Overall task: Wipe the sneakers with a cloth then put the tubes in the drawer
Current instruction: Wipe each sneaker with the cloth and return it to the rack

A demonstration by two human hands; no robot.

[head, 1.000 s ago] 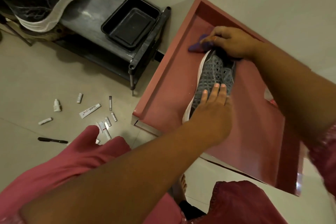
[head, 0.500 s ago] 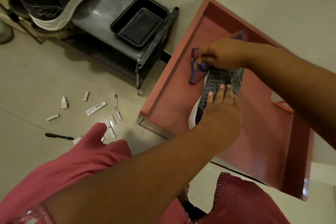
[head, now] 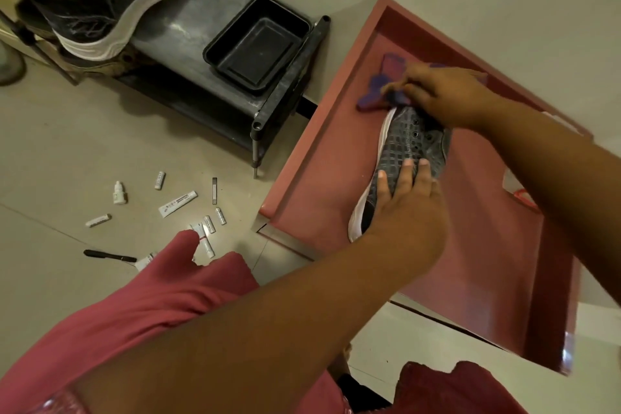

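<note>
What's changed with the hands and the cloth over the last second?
The right hand keeps its grip on the purple cloth but has rubbed it across the toe of the grey sneaker, so more cloth now spreads out to the left of the toe. The left hand stays pressed flat on the sneaker, and the tubes lie untouched on the floor.

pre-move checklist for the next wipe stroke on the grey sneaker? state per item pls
1. Left hand steadies the grey sneaker, fingers flat on its upper: ok.
2. Right hand grips the purple cloth: ok.
3. Cloth on the sneaker: at its far end, contact hidden under the hand: cannot tell.
4. Sneaker lies inside the red drawer, clear of its walls: ok.
5. Tubes in the drawer: scattered on the floor: not ok.
6. Black sneaker on the rack wiped: cannot tell.
</note>
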